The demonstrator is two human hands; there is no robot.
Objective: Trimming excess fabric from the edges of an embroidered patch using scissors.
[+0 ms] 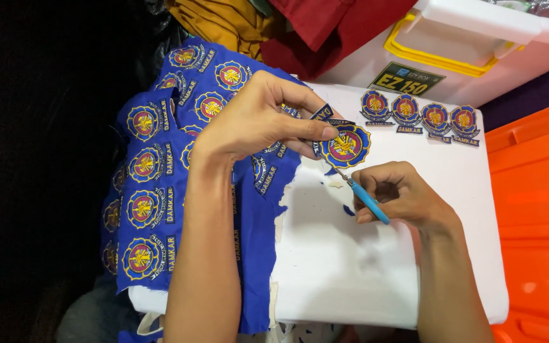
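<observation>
White board (351, 267) bears blue cloth (154, 190); left hand (255, 121) pinches a badge (345, 146), right hand (401, 194) grips a blue-handled cutter (366, 200).

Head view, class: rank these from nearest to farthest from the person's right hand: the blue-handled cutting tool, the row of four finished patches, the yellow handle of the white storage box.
1. Blue-handled cutting tool, held in the right hand.
2. Row of four finished round embroidered patches, above the hand on the white board.
3. Yellow plastic handle of the white storage box, farthest, at the top.

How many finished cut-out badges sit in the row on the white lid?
4, side by side along the white lid's far edge: first badge, second, third, fourth. None looks hidden.
</observation>
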